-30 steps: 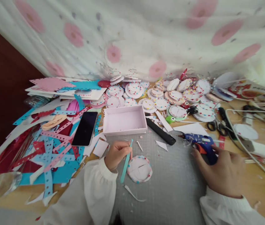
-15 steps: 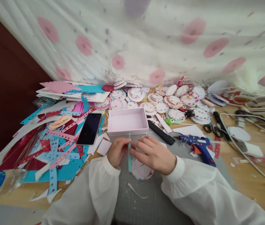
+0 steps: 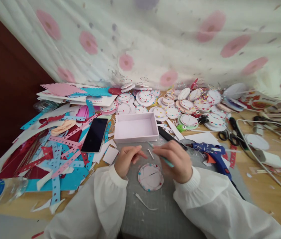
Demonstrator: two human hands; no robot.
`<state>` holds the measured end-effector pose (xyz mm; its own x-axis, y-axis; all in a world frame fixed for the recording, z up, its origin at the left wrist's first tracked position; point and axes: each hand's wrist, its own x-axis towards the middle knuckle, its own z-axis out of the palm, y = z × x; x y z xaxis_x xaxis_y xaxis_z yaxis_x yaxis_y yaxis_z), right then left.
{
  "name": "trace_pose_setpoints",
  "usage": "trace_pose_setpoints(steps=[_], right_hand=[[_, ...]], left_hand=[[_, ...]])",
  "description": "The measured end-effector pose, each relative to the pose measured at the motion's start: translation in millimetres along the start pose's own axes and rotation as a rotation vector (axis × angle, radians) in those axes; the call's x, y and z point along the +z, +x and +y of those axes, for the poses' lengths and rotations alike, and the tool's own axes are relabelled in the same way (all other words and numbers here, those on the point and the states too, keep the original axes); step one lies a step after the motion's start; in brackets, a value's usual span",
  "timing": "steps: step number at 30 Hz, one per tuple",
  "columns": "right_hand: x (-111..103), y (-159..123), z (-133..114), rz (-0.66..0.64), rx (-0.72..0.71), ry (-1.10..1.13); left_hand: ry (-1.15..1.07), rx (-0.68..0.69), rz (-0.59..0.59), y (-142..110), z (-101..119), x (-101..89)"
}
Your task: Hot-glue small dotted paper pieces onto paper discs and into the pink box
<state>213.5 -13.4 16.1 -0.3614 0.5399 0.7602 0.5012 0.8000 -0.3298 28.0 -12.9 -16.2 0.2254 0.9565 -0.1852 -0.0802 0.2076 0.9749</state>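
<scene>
A slim teal tool (image 3: 167,162) slants through the curled fingers of my right hand (image 3: 177,162), its thin tip pointing up and left; its exact kind is blurred. My left hand (image 3: 126,161) is left of it, thumb and forefinger stretched out and apart, with nothing visible in the fingers. Between the hands a small white strip (image 3: 150,153) shows above the grey mat (image 3: 155,215); whether anything holds it, I cannot tell. Below it lies a round white paper disc (image 3: 150,181) with a dotted rim and a dark slit-like line. A curled white scrap (image 3: 144,202) is nearer me.
A pale open box (image 3: 135,129) stands behind the hands, with piled dotted discs (image 3: 145,98) beyond. A phone (image 3: 95,134) and paper strips (image 3: 55,166) lie left. On the right are a blue glue gun (image 3: 212,151), scissors (image 3: 227,136) and a white cable (image 3: 257,159).
My hands have moved apart. The teal tool has gone from upright between both hands to slanting in my right hand, farther right. The dotted disc is now fully uncovered.
</scene>
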Motion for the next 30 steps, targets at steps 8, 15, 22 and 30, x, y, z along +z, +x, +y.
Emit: trace_pose_setpoints(steps=[8, 15, 22, 30], right_hand=[[-5.4, -38.0, 1.9, 0.327, 0.658, 0.297], [0.2, -44.6, -7.4, 0.206, 0.755, 0.468], [-2.4, -47.7, -6.6, 0.136, 0.776, 0.469], [0.3, -50.4, -8.1, 0.107, 0.744, 0.438]], left_hand=[[0.593, 0.269, -0.145, -2.8, 14.8, -3.3], [0.739, 0.357, -0.423, 1.8, 16.0, -5.5], [0.763, 0.33, -0.43, 4.0, 14.6, -4.4], [0.761, 0.354, -0.432, 4.9, 13.4, -4.2]])
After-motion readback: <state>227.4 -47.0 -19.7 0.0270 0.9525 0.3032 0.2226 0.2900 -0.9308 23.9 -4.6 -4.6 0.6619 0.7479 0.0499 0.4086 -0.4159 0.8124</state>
